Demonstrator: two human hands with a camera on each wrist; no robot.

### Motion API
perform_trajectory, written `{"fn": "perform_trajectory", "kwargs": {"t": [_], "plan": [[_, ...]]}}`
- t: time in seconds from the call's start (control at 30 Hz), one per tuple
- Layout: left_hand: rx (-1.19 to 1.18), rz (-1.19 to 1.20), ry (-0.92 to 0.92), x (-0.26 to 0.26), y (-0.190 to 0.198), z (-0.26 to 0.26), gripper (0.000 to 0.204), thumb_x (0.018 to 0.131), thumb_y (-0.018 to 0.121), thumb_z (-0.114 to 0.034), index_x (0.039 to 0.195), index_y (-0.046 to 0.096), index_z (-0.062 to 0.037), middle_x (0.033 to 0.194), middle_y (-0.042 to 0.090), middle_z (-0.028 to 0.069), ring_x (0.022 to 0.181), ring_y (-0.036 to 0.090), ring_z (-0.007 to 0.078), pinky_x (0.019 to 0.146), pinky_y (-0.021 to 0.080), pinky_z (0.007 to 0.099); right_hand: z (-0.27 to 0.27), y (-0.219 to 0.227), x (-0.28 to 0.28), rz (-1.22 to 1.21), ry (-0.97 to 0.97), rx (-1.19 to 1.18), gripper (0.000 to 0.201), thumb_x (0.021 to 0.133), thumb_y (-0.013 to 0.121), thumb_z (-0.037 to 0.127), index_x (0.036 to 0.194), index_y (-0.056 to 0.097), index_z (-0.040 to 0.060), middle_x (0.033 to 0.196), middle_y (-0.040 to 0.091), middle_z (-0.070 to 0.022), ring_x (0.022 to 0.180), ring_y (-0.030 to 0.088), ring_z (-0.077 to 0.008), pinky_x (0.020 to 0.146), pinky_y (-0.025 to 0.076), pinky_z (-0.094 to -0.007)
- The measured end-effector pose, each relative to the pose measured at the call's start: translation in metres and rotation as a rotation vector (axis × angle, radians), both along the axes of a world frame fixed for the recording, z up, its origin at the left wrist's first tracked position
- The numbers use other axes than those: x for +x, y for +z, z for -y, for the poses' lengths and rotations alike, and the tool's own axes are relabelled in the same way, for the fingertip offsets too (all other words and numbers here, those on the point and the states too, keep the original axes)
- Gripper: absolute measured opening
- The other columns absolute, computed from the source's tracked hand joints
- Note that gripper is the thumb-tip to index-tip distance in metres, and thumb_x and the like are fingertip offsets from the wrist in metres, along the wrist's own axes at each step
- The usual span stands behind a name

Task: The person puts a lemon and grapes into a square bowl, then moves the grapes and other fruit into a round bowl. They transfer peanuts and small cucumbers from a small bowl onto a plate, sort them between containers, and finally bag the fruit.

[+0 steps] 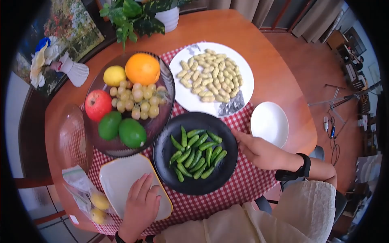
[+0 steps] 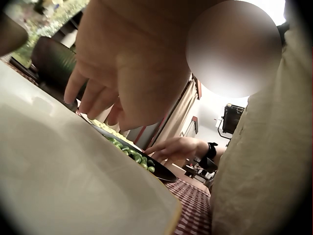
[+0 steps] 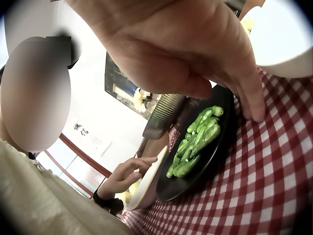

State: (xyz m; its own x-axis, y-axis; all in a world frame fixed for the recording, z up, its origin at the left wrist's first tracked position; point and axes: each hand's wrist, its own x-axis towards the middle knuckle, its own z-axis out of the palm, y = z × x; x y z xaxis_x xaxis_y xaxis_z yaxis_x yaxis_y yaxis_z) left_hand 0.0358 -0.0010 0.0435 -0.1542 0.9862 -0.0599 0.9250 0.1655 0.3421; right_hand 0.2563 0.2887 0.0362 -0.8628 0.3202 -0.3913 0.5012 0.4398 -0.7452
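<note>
Small green peppers (image 1: 196, 156) lie in a loose heap on a round black plate (image 1: 166, 139). At the plate's right rim is my right hand (image 1: 263, 152), its fingers extended; in the right wrist view their tips reach down close to the checked cloth, right beside the rim. My left hand (image 1: 142, 202) hovers over the right part of a cream rectangular dish (image 1: 115, 174) with a yellow edge. Its fingers are fairly straight and slightly spread, and nothing is in its grasp. The left wrist view shows the palm (image 2: 132, 63) above the dish.
A dark ribbed bowl (image 1: 168, 81) holds mixed fruit. Behind the peppers, a white plate (image 1: 178, 89) carries peanuts (image 1: 214, 75). A white bowl (image 1: 269, 123) stands near my right hand. Left of the dish lies a plastic bag (image 1: 77, 182) with yellow fruits.
</note>
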Motion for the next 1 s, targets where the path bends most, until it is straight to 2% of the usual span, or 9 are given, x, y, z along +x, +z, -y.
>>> {"fn": "perform_trajectory", "kwargs": {"t": [0.1,0.13,0.23,0.33,0.67,0.73,0.8,0.93,1.0], "plan": [[0.040,-0.009,-0.023,0.008,0.002,0.013,0.030,0.074,0.065,-0.006,0.103,0.058,-0.0010,0.122,0.055,0.0186,0.113,0.053,0.0346,0.092,0.045,0.0456,0.004,-0.004,0.005,-0.098,-0.060,-0.056,0.046,0.095,0.041,0.004,0.138,0.034,-0.0084,0.114,0.057,-0.0302,0.106,0.059,-0.0365,0.091,0.046,-0.0380],[0.077,-0.029,-0.018,0.012,0.004,0.014,0.028,0.073,0.064,-0.006,0.100,0.060,-0.0020,0.115,0.059,0.0145,0.107,0.057,0.0307,0.085,0.047,0.0422,0.005,-0.008,0.008,-0.100,-0.075,-0.075,0.046,0.093,0.041,-0.001,0.138,0.034,-0.0087,0.118,0.057,-0.0278,0.112,0.058,-0.0325,0.095,0.044,-0.0354],[0.136,-0.020,-0.031,0.022,0.002,0.026,0.026,0.073,0.064,-0.005,0.099,0.061,-0.0024,0.105,0.061,0.0105,0.101,0.059,0.0270,0.081,0.049,0.0381,0.008,-0.015,0.014,-0.163,-0.122,-0.214,0.049,0.089,0.037,-0.009,0.138,0.035,-0.0060,0.118,0.057,-0.0164,0.110,0.055,-0.0221,0.096,0.042,-0.0319],[0.192,-0.034,-0.031,0.034,0.004,0.025,0.025,0.071,0.064,-0.006,0.096,0.062,-0.0029,0.097,0.063,0.0073,0.093,0.061,0.0240,0.075,0.050,0.0346,0.004,-0.030,0.020,-0.230,-0.158,-0.371,0.050,0.088,0.035,-0.012,0.137,0.037,-0.0037,0.118,0.055,-0.0116,0.110,0.053,-0.0190,0.097,0.041,-0.0307],[0.197,-0.008,-0.061,0.045,-0.015,0.045,0.025,0.069,0.063,-0.005,0.093,0.063,-0.0019,0.087,0.062,0.0066,0.086,0.061,0.0217,0.071,0.050,0.0326,0.012,-0.028,0.020,-0.198,-0.203,-0.338,0.050,0.088,0.038,-0.011,0.137,0.038,-0.0014,0.123,0.054,-0.0109,0.117,0.051,-0.0191,0.101,0.039,-0.0323],[0.176,0.075,-0.017,0.046,-0.018,0.047,0.021,0.073,0.064,-0.002,0.094,0.062,-0.0007,0.090,0.064,0.0092,0.086,0.061,0.0272,0.074,0.049,0.0378,0.016,-0.024,0.018,-0.193,-0.199,-0.328,0.050,0.089,0.038,-0.010,0.138,0.038,-0.0012,0.123,0.054,-0.0115,0.118,0.051,-0.0198,0.101,0.040,-0.0329],[0.197,0.088,-0.004,0.047,-0.020,0.045,0.020,0.074,0.064,-0.002,0.094,0.062,-0.0008,0.090,0.064,0.0093,0.085,0.061,0.0272,0.074,0.049,0.0377,0.025,-0.019,0.021,-0.188,-0.107,-0.088,0.051,0.090,0.041,-0.009,0.140,0.035,-0.0003,0.126,0.054,-0.0138,0.119,0.050,-0.0224,0.102,0.040,-0.0342],[0.277,0.056,-0.021,0.045,-0.022,0.036,0.027,0.068,0.064,-0.004,0.095,0.062,-0.0014,0.086,0.063,0.0070,0.084,0.061,0.0219,0.069,0.050,0.0333,0.038,-0.018,0.023,-0.207,-0.148,-0.069,0.055,0.090,0.044,-0.008,0.143,0.030,-0.0002,0.130,0.052,-0.0170,0.122,0.050,-0.0259,0.102,0.039,-0.0351],[0.277,0.055,-0.030,0.043,-0.021,0.031,0.028,0.068,0.064,-0.004,0.095,0.062,-0.0014,0.086,0.063,0.0070,0.083,0.061,0.0218,0.069,0.050,0.0333,0.036,-0.017,0.025,-0.186,-0.089,-0.016,0.059,0.090,0.048,-0.006,0.144,0.026,-0.0008,0.133,0.051,-0.0187,0.125,0.048,-0.0279,0.102,0.039,-0.0358]]}}
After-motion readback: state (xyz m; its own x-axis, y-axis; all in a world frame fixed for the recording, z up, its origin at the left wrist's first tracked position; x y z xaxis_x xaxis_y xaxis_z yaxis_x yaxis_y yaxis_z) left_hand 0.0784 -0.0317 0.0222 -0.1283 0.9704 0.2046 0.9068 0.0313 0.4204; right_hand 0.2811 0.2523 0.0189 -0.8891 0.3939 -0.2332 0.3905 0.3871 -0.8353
